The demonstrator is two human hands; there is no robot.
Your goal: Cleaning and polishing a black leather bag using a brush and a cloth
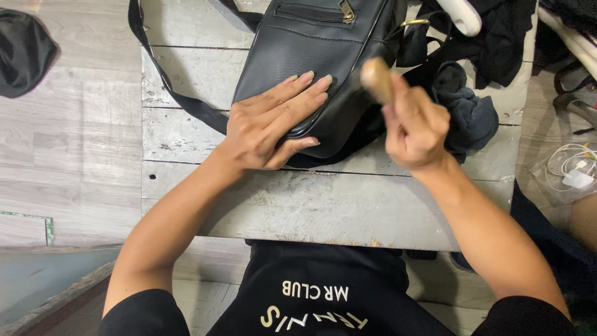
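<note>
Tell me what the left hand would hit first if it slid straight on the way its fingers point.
The left hand already lies flat on the black bag; sliding on, it probably meets the wooden handle held by the right hand, though depth is unclear.

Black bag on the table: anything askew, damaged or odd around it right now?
No damage shows on the black bag; the left hand lies flat on it and the right hand grips a wooden handle. Its strap trails off the table edge, and dark cloths lie bunched beside it.

dark cloth [472, 115] | white cable [575, 165] | black cap [22, 53] | grey plank table [348, 205]
</note>
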